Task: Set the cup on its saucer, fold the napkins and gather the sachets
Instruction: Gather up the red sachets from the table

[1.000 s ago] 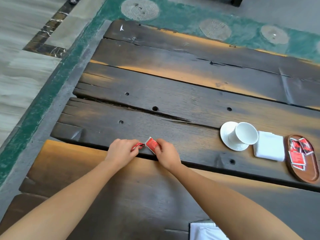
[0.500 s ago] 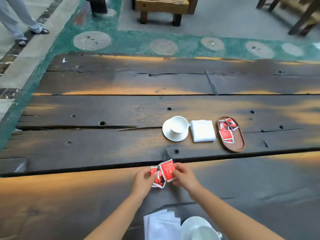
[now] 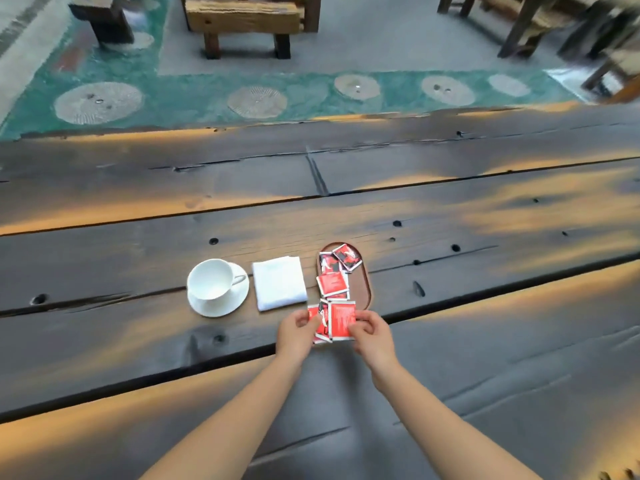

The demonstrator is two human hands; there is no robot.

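Observation:
A white cup (image 3: pixel 211 279) stands on its white saucer (image 3: pixel 221 307) on the dark plank table. To its right lies a folded white napkin (image 3: pixel 279 283). Beyond that, an oval brown wooden tray (image 3: pixel 364 286) holds several red sachets (image 3: pixel 333 283). My left hand (image 3: pixel 298 332) and my right hand (image 3: pixel 370 336) together pinch a small bunch of red sachets (image 3: pixel 341 320) at the near end of the tray, just above the table. The near tip of the tray is hidden behind the held sachets.
The table (image 3: pixel 485 306) is made of wide dark planks with gaps, knots and holes. Past its far edge lie a green floor strip, a wooden bench (image 3: pixel 246 19) and chair legs (image 3: pixel 519 26) at the back right.
My hands picked up the sachets at the left part of the table and carried them right and forward to the tray's near end. The view swung right and up.

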